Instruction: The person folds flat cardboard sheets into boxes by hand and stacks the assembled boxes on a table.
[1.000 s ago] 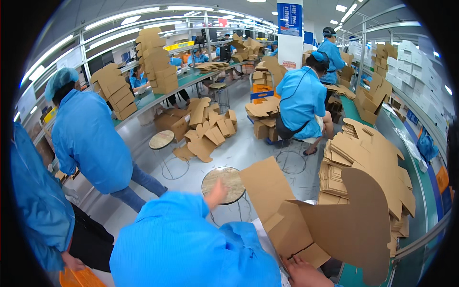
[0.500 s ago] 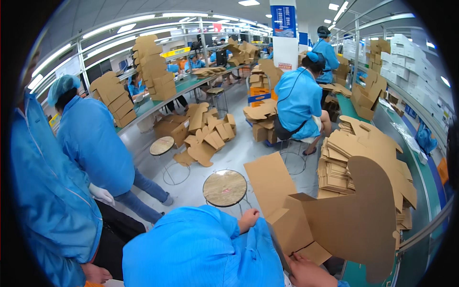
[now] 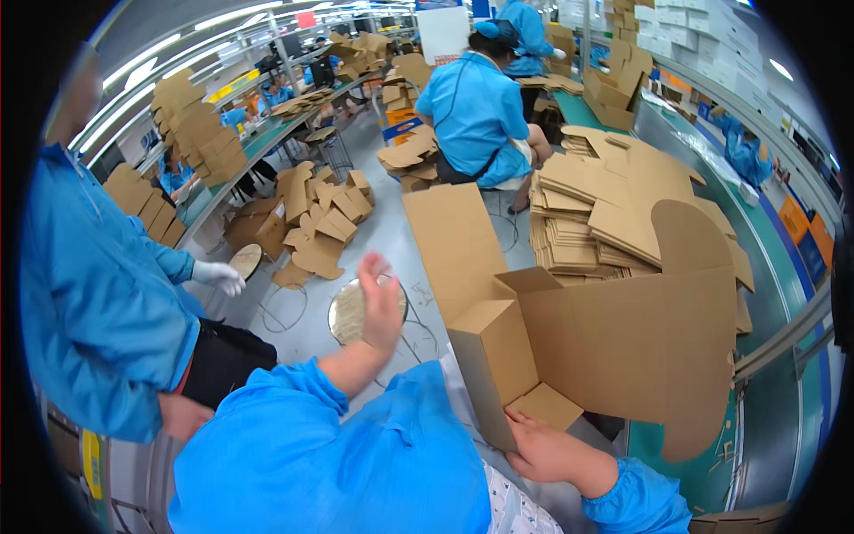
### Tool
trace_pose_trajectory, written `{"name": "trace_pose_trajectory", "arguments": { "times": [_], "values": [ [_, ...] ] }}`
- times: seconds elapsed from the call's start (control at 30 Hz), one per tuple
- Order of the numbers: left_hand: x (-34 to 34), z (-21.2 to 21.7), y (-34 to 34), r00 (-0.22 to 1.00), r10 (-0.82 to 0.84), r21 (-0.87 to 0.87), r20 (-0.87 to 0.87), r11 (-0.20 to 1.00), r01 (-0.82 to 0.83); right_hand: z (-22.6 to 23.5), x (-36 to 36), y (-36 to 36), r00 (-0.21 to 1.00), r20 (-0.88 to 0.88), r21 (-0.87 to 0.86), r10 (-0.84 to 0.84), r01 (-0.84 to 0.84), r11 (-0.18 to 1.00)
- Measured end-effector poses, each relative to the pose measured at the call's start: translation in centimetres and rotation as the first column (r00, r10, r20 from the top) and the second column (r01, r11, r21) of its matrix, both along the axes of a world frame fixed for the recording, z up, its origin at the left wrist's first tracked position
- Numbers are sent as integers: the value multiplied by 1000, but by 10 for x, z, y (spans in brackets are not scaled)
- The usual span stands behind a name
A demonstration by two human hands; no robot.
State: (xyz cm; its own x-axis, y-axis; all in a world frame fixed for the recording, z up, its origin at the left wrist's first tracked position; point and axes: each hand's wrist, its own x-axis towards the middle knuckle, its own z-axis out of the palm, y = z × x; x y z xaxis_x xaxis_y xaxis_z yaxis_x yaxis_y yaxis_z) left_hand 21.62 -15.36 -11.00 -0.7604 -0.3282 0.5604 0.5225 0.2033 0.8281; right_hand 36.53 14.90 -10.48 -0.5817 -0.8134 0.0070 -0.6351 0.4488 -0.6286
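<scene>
A partly folded brown cardboard box stands in front of me, its long flaps and a rounded side panel spread wide. At its near bottom corner, my right hand grips the cardboard, fingers laid inside along the small flap and thumb at the outer edge. My left hand is lifted away from the box, off to its left, above a round stool. Nothing shows in it, and its fingers point upward, slightly blurred at the tips.
A tall pile of flat cardboard blanks lies behind the box on the green bench. A round stool stands on the floor. To my left is a person in blue with a white glove; another person sits ahead.
My left hand has risen and swung left, away from beside the box. My right hand stays at the box's corner. The view has shifted, and the person at left has an arm stretched forward.
</scene>
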Motion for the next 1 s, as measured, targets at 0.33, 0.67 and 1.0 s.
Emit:
{"name": "trace_pose_trajectory", "arguments": {
  "times": [0.33, 0.67, 1.0],
  "values": [
    [-36, 80, 26, 103, -995, 271, 9, 102, 957, 14, 9, -14, 922, 323, -390, 215, -77, 918],
    [-76, 3, 68, -65, -993, 504, 102, -5, 864, 13, 7, -17, 960, 66, -200, 272, -255, 946],
    [-19, 39, 32, 143, -804, 145, 577, 273, 951, 34, 18, -29, 867, 477, -437, -146, 378, 816]
  ]
}}
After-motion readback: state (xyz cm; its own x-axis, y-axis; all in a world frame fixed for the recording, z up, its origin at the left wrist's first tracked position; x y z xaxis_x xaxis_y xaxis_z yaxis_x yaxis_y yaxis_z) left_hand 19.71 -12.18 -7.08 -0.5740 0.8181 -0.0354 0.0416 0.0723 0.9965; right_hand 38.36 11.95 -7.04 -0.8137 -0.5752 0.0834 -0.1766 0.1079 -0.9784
